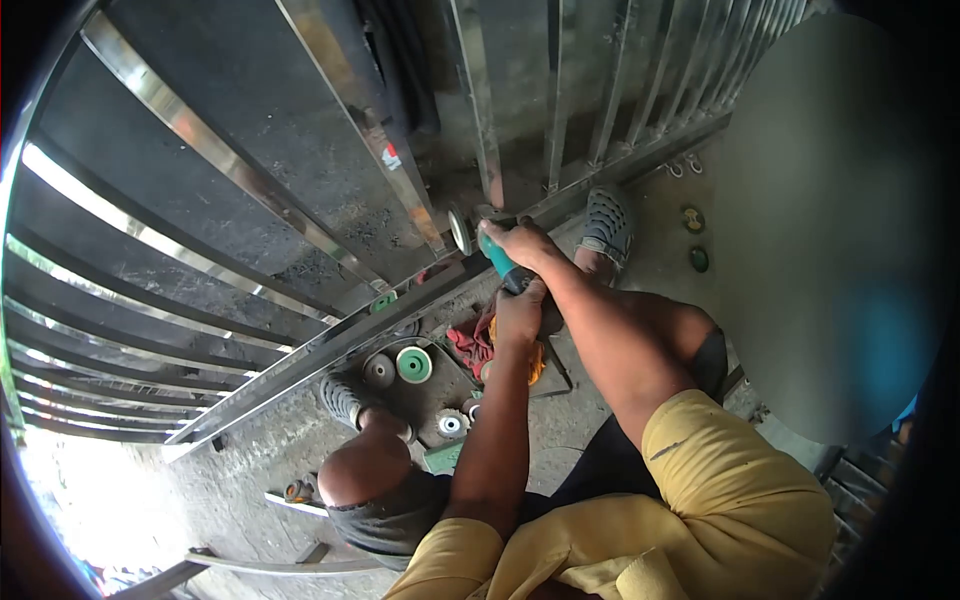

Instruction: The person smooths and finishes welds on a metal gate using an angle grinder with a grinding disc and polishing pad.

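Observation:
Both my hands are wrapped round a teal angle grinder (496,256) with a round disc (460,231) on its head. My right hand (522,243) grips the front of the body near the head. Farther back, my left hand (520,312) is closed round the dark rear end. The disc stands on edge beside the bottom rail (350,318) of a shiny metal railing, close to the foot of an upright bar (375,140). Part of the grinder head is hidden behind my right hand.
On the floor between my feet lie a green disc (413,365), a grey disc (379,371), a green block (443,457) and red cloth (470,345). Two small discs (698,259) lie at right. My shoes (606,225) flank the work. A large blurred shape (820,230) covers the right side.

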`<state>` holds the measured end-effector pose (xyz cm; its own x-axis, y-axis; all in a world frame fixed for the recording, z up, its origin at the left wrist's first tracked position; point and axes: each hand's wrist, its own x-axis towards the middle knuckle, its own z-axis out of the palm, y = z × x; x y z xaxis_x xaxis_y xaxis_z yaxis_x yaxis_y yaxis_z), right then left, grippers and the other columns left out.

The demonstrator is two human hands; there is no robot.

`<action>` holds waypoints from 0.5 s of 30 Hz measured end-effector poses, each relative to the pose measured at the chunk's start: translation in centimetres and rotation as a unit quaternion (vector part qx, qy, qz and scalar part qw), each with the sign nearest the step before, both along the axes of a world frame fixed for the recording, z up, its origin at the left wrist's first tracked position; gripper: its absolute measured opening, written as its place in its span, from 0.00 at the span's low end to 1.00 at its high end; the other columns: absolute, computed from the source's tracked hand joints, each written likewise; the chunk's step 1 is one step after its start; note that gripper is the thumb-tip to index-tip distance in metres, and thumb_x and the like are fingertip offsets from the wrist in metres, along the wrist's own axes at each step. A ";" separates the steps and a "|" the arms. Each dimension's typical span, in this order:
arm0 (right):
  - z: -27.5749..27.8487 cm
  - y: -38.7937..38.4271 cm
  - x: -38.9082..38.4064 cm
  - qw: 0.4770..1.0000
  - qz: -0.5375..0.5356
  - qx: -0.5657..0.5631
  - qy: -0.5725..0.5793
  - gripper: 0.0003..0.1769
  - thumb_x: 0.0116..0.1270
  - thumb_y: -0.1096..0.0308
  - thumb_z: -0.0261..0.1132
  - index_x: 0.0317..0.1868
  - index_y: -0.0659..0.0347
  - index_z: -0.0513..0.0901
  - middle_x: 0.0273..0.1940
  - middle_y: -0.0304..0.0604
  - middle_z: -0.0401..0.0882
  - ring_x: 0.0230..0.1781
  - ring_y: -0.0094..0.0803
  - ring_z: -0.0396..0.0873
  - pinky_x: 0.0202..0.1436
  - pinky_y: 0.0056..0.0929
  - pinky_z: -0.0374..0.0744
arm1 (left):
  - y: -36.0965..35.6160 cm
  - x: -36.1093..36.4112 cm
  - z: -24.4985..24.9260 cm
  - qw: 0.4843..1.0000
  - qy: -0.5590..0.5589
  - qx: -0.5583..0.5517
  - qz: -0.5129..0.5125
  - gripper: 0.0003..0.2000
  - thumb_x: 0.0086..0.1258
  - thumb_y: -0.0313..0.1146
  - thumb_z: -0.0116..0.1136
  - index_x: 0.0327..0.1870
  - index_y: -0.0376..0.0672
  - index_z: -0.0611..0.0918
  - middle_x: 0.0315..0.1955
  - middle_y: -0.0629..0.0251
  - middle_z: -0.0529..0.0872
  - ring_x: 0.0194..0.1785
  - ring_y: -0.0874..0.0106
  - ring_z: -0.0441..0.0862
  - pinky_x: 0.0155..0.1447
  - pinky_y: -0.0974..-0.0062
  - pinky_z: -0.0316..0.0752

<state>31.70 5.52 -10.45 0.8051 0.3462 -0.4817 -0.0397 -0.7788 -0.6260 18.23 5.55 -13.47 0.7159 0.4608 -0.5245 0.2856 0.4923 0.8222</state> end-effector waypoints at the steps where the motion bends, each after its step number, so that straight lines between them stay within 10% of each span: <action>1: -0.5 0.4 0.1 1.000 -0.013 -0.009 -0.006 0.61 0.58 0.27 0.64 0.68 0.80 0.64 0.63 0.69 0.74 0.66 0.54 0.75 0.67 0.40 0.74 | 0.5 -0.1 0.3 1.000 0.000 0.006 -0.008 0.18 0.70 0.40 0.65 0.50 0.32 0.81 0.40 0.61 0.87 0.36 0.72 0.85 0.41 0.71 0.81; 8: -3.3 3.9 0.8 0.998 -0.010 0.053 -0.026 0.46 0.61 0.32 0.67 0.62 0.66 0.79 0.56 0.64 0.82 0.60 0.52 0.80 0.62 0.39 0.77 | 3.1 0.1 1.2 0.996 -0.039 -0.079 0.023 0.16 0.72 0.37 0.62 0.50 0.32 0.81 0.41 0.60 0.87 0.37 0.69 0.87 0.42 0.68 0.83; 15: 0.0 1.5 0.4 0.998 0.064 -0.001 -0.026 0.55 0.58 0.23 0.61 0.61 0.72 0.78 0.58 0.67 0.80 0.61 0.53 0.79 0.63 0.39 0.77 | 0.7 0.0 1.7 0.996 -0.045 -0.073 0.029 0.14 0.72 0.38 0.62 0.46 0.33 0.82 0.37 0.61 0.87 0.38 0.70 0.86 0.40 0.69 0.82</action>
<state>32.10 7.05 -10.49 0.7785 0.4468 -0.4408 0.0929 -0.7766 -0.6231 18.21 6.22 -11.77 0.7368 0.4269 -0.5242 0.1820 0.6215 0.7620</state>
